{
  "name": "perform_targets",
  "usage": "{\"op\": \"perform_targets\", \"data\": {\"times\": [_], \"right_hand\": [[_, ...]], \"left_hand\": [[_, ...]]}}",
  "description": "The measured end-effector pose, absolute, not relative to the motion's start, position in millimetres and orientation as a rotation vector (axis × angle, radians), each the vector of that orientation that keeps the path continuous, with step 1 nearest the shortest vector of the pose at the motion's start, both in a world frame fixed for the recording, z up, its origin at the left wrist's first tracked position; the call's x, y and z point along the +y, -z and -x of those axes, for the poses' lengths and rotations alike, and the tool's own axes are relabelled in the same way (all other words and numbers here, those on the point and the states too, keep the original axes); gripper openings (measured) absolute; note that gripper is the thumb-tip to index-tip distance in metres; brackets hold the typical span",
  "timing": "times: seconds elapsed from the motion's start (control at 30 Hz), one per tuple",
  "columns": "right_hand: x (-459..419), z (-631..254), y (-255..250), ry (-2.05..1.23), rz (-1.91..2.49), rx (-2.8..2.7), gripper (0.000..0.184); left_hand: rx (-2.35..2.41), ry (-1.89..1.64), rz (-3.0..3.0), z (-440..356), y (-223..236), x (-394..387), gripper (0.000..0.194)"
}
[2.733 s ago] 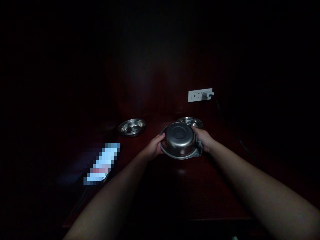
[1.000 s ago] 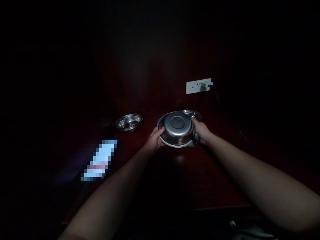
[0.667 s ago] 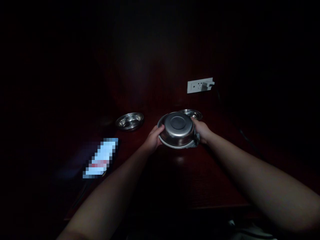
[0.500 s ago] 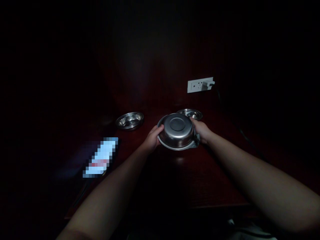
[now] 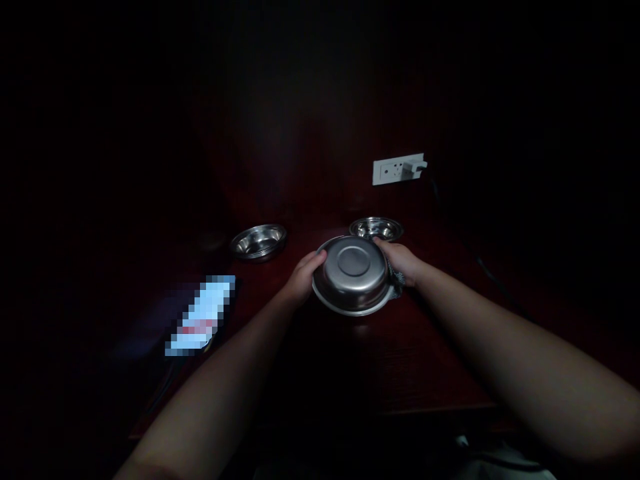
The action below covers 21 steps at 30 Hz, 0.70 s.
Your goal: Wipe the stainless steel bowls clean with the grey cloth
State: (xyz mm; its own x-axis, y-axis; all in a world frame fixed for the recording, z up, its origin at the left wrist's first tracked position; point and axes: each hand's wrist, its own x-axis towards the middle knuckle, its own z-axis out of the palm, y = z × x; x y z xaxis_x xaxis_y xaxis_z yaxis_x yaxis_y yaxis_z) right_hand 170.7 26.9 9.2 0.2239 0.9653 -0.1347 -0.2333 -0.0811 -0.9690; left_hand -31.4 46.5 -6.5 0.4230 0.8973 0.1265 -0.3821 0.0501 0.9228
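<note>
A shiny metal bowl [image 5: 354,277] is held up above the dark red table, its round underside turned toward me. My left hand [image 5: 305,275] grips the left rim, thumb on the outer wall. On the opposite side, my right hand [image 5: 403,261] holds the rim with a dark patterned cloth [image 5: 397,283] between hand and metal. Most of the right fingers and the inside of the bowl are hidden. Behind the right hand a second metal bowl [image 5: 376,228] sits upright on the table. Farther left stands another metal bowl [image 5: 258,241], also upright.
On the left lies a lit phone-like screen [image 5: 203,317], blurred out. A white wall socket [image 5: 399,169] with a plug in it is at the back right, a dark cable running down beside it. The table's [image 5: 440,373] front edge shows below; the surroundings are very dark.
The held bowl has tipped and come slightly lower and nearer, so its base shows rounder. More of the bowl behind it is visible. Both hands keep their hold.
</note>
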Motion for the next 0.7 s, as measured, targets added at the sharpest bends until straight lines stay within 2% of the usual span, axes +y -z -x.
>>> {"op": "perform_targets", "data": {"times": [0.13, 0.7], "right_hand": [[27.8, -172.1, -8.6, -1.293, 1.242, -0.834, 0.026], [33.3, -173.2, -3.4, -1.247, 1.215, -0.837, 0.026]], "left_hand": [[0.611, -1.042, -1.149, 32.6, 6.9, 47.0, 0.029], [0.586, -1.085, -1.161, 29.3, 9.1, 45.6, 0.030]]}}
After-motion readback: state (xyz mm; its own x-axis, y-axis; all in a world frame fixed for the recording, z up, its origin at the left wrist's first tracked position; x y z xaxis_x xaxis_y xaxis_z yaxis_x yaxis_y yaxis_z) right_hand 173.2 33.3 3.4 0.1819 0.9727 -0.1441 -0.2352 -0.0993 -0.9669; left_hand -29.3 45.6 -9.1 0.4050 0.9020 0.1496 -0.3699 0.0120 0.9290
